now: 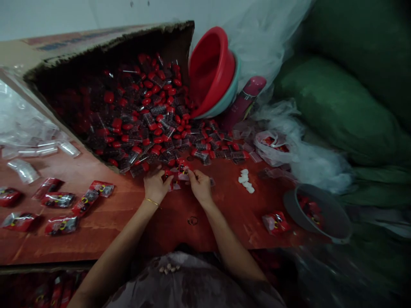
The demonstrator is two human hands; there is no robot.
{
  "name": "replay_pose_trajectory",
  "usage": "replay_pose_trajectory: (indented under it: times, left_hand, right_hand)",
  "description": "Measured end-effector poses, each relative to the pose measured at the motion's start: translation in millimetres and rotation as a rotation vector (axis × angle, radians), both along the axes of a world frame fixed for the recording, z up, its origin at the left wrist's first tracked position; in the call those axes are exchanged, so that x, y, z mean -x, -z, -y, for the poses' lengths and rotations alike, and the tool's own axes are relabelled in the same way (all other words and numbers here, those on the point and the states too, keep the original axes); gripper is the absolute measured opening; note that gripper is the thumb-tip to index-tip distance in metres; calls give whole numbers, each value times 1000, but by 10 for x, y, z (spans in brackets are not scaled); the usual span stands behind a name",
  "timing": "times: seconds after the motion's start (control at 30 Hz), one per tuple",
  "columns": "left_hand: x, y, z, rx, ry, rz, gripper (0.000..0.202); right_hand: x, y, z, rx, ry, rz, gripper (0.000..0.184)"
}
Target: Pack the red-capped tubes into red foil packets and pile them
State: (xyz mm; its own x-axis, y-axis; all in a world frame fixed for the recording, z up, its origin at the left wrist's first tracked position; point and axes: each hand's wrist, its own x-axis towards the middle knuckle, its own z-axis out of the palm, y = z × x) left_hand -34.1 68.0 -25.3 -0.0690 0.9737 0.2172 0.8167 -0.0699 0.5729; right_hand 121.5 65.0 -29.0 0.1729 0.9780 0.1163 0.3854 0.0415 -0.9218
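Observation:
In the middle of the table my left hand (156, 185), with a thin bracelet at the wrist, curls its fingers around a red printed wrapper (183, 172). From the other side, my right hand (201, 186) pinches that wrapper between thumb and fingertips. What the wrapper contains, if anything, is too small to tell. Just beyond my fingers lies a heap of small clear containers with red caps (157, 115), spilling out of a cardboard box (109, 36) tipped on its side. Right of my right hand are several white round pieces (246, 181).
Red printed packets (61, 224) and clear plastic sleeves (24, 171) lie at left. A red basin (221, 64) leans in a pale blue one beside a thermos flask (242, 100). At right are a grey bowl (334, 218), another packet (275, 223), plastic bags (321, 167) and green sacks (340, 111).

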Motion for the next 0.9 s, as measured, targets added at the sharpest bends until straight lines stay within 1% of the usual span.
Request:
replay_pose_trajectory:
  times: [0.03, 0.07, 0.13, 0.17, 0.27, 0.33, 0.37, 0.43, 0.5, 0.6, 0.67, 0.77, 0.9]
  left_hand:
    - [-2, 10, -2, -25, 5, -41, 30]
    - [-8, 10, 1, -52, 0, -61, 38]
    - [-22, -29, 19, -96, 1, -50, 51]
    - [-27, -64, 32, -109, 27, -32, 51]
    - [-40, -182, 69, -101, 186, 44, 40]
    - [-55, -219, 80, -62, 273, 128, 32]
    - [-66, -217, 81, -34, 292, 193, 29]
    - [-92, -176, 75, 29, 281, 350, 30]
    - [-115, -117, 68, 71, 230, 487, 34]
    - [-133, -71, 79, 60, 155, 557, 36]
    - [-134, -79, 104, 45, 143, 569, 35]
    - [-136, -107, 163, 40, 140, 570, 36]
    - [-170, -105, 263, 63, 110, 600, 40]
  right_hand:
    - [-13, -17, 4, -29, -1, 14, 36]
    - [-22, -34, 13, -62, 3, 47, 36]
    - [-27, -63, 44, -120, 7, 141, 35]
    - [-25, -77, 64, -133, -3, 187, 35]
    - [-10, -117, 122, -137, -55, 284, 35]
    - [4, -138, 155, -143, -74, 310, 34]
    - [12, -143, 171, -148, -76, 304, 34]
    - [32, -135, 202, -144, -84, 239, 33]
    - [60, -101, 236, -117, -111, 94, 32]
    - [113, -20, 285, -53, -154, -157, 29]
    - [142, 24, 309, -22, -141, -243, 30]
    - [168, 43, 328, -26, -127, -244, 33]
    - [194, 12, 353, -56, -108, -139, 38]
